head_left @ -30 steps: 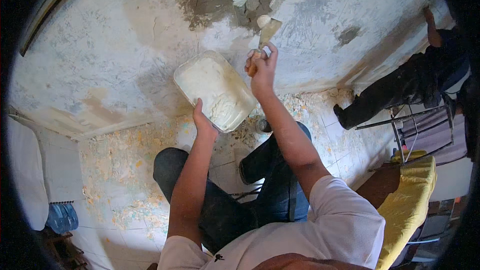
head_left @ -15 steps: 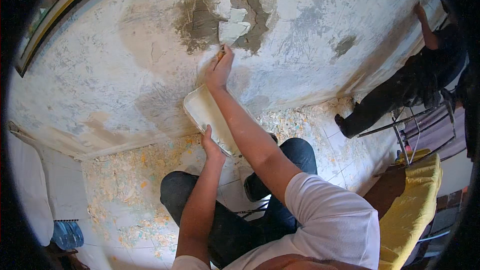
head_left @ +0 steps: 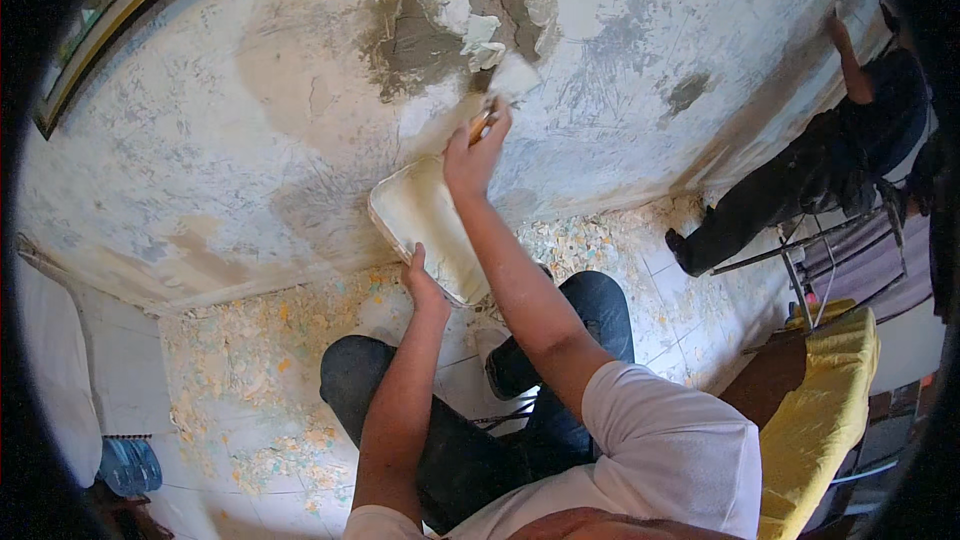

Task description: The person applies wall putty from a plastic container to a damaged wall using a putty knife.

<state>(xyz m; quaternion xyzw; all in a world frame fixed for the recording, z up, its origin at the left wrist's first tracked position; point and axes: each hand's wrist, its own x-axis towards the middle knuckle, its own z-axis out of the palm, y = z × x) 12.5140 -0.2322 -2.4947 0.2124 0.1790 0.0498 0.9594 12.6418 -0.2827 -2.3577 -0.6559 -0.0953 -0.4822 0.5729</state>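
Two bare hands work apart from each other, each closed on one object. On the near left side of a pale, rectangular plastic tub with rounded corners [head_left: 376, 208], the left hand [head_left: 424, 282] keeps a grip, thumb up along the wall and the other fingers mostly hidden. Farther up, the right hand [head_left: 474, 162] is clasped around a putty knife with an orange-brown handle and a broad flat blade [head_left: 513, 78]. That knife points up and to the right, beyond the right hand; its blade is blurred, and whether it touches the scuffed white-and-grey wall [head_left: 270, 140] cannot be told. Below and left of the right hand sits the tub, partly covered by the right forearm, with creamy white paste [head_left: 432, 208] inside.

Counted, there are one tub, one putty knife, one wet-looking white smear of paste [head_left: 482, 38] just above the blade, and three dark grey patches [head_left: 408, 45] on the wall, one of them cracked. One co-worker in dark clothes [head_left: 850, 155] is at the right, and one yellow cloth [head_left: 822, 410] hangs nearer.
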